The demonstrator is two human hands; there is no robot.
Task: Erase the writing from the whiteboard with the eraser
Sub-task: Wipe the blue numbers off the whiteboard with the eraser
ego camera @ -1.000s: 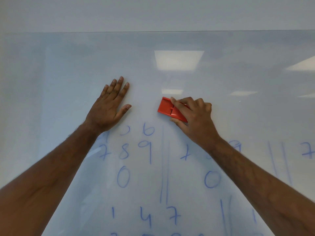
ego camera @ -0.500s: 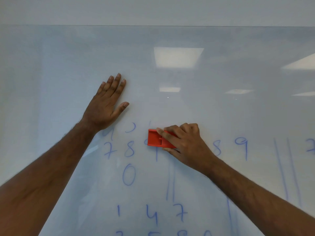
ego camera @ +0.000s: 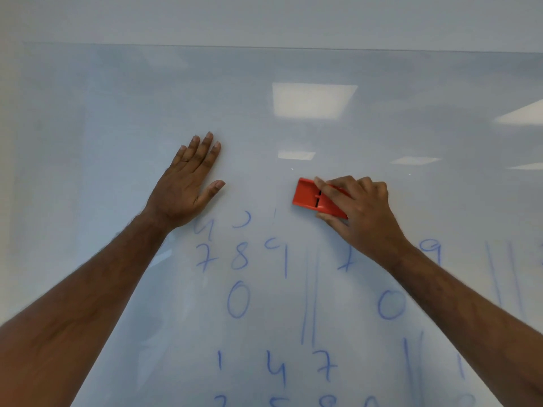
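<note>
The right hand (ego camera: 361,212) gripped a red eraser (ego camera: 316,198), fingers curled over its top and thumb under its lower edge, pressing it against the whiteboard (ego camera: 117,113) just above the remaining blue writing (ego camera: 239,257). The left hand (ego camera: 188,183) lay flat on the board to the eraser's left, fingers straight and thumb spread, well apart from the right hand. Digits and paired vertical lines covered the board's lower half, a few at the top of the block only partly legible, apparently half wiped.
</note>
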